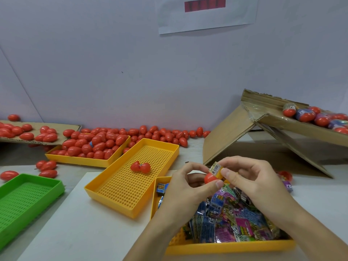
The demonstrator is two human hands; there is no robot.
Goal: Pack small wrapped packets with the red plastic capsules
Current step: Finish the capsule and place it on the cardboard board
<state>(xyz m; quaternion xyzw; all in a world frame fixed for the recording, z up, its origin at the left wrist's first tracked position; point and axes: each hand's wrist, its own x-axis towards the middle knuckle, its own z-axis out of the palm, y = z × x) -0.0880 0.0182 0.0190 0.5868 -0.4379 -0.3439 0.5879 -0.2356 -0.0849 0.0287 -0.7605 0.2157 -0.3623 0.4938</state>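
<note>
At about five o'clock in the view, the left hand [190,182] pinched a small glossy red plastic capsule half [210,178] between thumb and fingers. The right hand [250,178] held a yellow wrapped packet with a barcode label [216,168] in a fingertip grip, its lower end touching the capsule half, possibly partly inside. Beneath both hands sat a yellow plastic tray [226,247] heaped with blue, purple and pink wrapped packets [226,221]. At nine o'clock from the hands, an open hinged red capsule [140,167] lay in a perforated yellow tray [120,189] on the bench [84,232].
</note>
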